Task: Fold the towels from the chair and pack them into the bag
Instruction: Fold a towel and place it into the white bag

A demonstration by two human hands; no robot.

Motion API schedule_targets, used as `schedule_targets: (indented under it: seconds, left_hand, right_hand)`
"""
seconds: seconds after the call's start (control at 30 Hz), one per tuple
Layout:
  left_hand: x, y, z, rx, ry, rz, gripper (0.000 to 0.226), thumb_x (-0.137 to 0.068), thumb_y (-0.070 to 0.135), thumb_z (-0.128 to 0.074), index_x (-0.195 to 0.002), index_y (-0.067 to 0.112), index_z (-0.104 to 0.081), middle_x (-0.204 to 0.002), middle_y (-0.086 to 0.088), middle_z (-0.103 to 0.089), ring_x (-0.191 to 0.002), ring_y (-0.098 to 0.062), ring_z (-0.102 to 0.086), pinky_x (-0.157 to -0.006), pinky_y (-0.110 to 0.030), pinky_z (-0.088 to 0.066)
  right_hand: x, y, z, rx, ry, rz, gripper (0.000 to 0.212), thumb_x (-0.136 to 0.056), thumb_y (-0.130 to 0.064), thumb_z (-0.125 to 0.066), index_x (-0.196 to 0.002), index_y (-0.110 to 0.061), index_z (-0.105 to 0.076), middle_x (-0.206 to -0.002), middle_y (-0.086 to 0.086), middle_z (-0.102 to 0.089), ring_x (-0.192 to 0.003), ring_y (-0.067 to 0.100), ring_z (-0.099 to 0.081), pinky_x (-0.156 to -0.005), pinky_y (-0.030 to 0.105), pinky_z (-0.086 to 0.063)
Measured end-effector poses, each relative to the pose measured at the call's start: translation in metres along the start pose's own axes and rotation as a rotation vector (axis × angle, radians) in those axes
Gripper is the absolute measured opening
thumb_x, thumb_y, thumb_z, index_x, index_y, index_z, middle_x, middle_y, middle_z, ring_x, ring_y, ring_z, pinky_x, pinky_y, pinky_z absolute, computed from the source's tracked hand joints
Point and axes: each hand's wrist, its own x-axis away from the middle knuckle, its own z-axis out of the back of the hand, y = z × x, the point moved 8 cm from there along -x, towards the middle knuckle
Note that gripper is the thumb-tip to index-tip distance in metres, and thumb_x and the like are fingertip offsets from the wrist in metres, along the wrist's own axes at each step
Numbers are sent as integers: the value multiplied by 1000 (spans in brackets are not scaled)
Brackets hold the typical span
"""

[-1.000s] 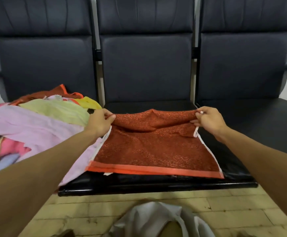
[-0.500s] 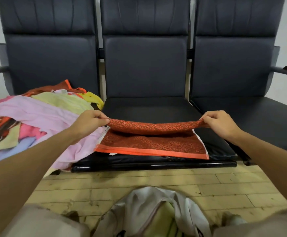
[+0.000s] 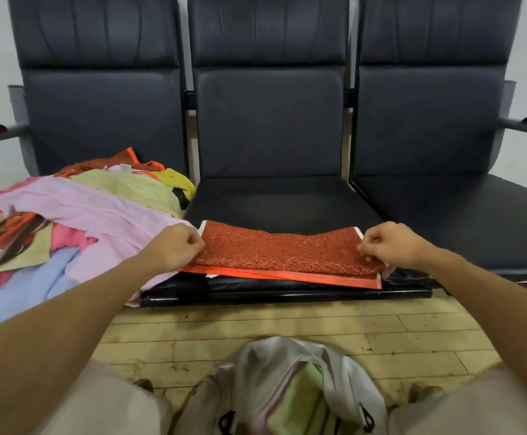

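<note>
Fingers (image 3: 194, 243) of my left hand (image 3: 174, 248) are curled, knuckles up, and pinch the left end of the rust-red terry towel with an orange border (image 3: 281, 254). On the other side, the fingers (image 3: 368, 246) of my right hand (image 3: 395, 248) are bunched on top of the towel's right end with the thumb under its edge, so that hand pinches it too.

The towel lies folded over on itself. Its upper layer stops a little short of the lower one, so the orange border shows along the near edge. White trim shows at both far corners. The towel rests on the near part of the black leather middle chair seat (image 3: 274, 199), close to the front edge, and dips slightly between my hands.

Just to its left, on the left seat, is the loose pile of unfolded towels (image 3: 99, 208). A pale pink one lies on top, with yellow-green and yellow ones behind it, light blue at the near side and red-orange at the far side. The pink one spills onto the middle seat, right up beside the towel's left end.

On the wooden plank floor (image 3: 256, 324), near me between my knees, sits the light grey fabric bag (image 3: 265, 365). It is open at the top, with a pale green cloth (image 3: 300, 400) showing inside, and it is well apart from the towel.
</note>
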Motion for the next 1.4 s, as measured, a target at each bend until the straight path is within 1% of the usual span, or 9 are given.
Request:
schedule_targets:
  seconds: [0.17,0.3,0.53,0.7,0.83,0.97,1.2,1.33,1.4]
  left_hand:
    - [-6,-7,-12,-183,-23,217,34,-96,28,-53,-117,1,-53,-117,-17,-60,-108,-30,-57,-80,-30,-40]
    - [-12,-12,-26,-249,-123,311,42,-94,49,-52,-101,8,-49,-104,-11,-59,-96,-24,-55,-78,-31,-40]
    - [-18,-1,-33,-250,-115,266,43,-96,41,-49,-119,4,-55,-121,-14,-60,-112,-28,-56,-93,-35,-43]
    - [-11,8,-23,93,-47,292,36,-103,24,-38,-120,-5,-51,-118,-20,-58,-112,-33,-54,-86,-31,-42]
    - [1,-15,-17,610,-44,507,14,-103,17,-40,-102,3,-42,-69,-13,-51,-48,-21,-51,-38,-21,-36]
    - [17,-35,-16,953,-126,691,19,-99,9,-41,-80,6,-42,-45,-10,-48,-30,-16,-42,-35,-14,-33]
    - [15,-26,-7,1161,-103,603,11,-90,20,-59,-93,11,-53,-64,-7,-57,-50,-15,-53,-37,-17,-40]
    - [1,-4,2,1188,17,537,19,-88,24,-65,-95,9,-56,-72,-6,-60,-58,-16,-58,-46,-22,-48]
    - [-8,16,6,1132,63,517,21,-87,23,-65,-99,8,-57,-74,-6,-60,-56,-17,-57,-44,-22,-47]
  right_hand:
    - [-11,20,0,244,59,-168,12,-92,-25,-59,-90,-13,-59,-81,12,-67,-63,24,-66,-60,35,-58]
    - [-16,31,-6,296,55,-294,32,-91,-44,-58,-77,-16,-53,-81,5,-59,-84,25,-63,-81,40,-55]
    - [-20,12,-32,243,-47,-321,56,-94,-54,-49,-125,-8,-55,-126,12,-59,-115,29,-56,-97,38,-45]
    - [-16,-9,-29,24,24,-287,40,-102,-30,-41,-124,-1,-58,-126,14,-58,-117,27,-54,-95,31,-39]
    - [-31,-6,-17,-438,227,-233,40,-95,-29,-59,-124,-3,-50,-108,10,-61,-96,23,-61,-86,36,-49]
    - [-35,-2,-21,-536,244,-224,59,-88,-6,-68,-137,-24,-39,-114,8,-52,-102,27,-60,-91,42,-52]
    - [-28,-13,-48,-528,-60,-268,40,-83,9,-40,-106,-12,-65,-88,13,-66,-51,17,-57,-41,21,-47]
    - [-29,-6,-52,-593,-39,-306,18,-97,-12,-52,-104,-2,-65,-80,13,-67,-56,21,-64,-51,29,-56]
    - [-35,-1,-48,-526,40,-263,21,-97,-15,-54,-104,-3,-70,-93,13,-72,-79,28,-70,-77,37,-59]
